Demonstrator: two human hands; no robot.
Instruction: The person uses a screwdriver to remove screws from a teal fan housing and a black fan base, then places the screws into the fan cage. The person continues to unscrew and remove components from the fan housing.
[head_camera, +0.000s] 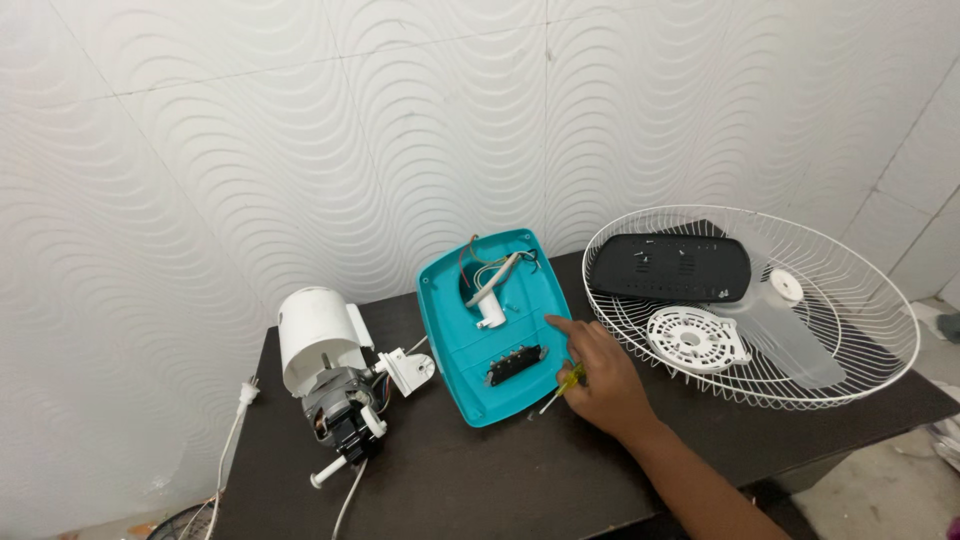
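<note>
Your right hand (600, 385) grips a small yellow-handled screwdriver (561, 386), forefinger stretched toward eleven o'clock and touching the right edge of the teal housing (470, 345) at the centre of the dark table (480, 480). The fan motor (330, 385) lies at nine o'clock, and the wire guard (860, 375) at three o'clock. Your left hand is out of sight.

Glossy teal plastic housing (495, 330)
</note>
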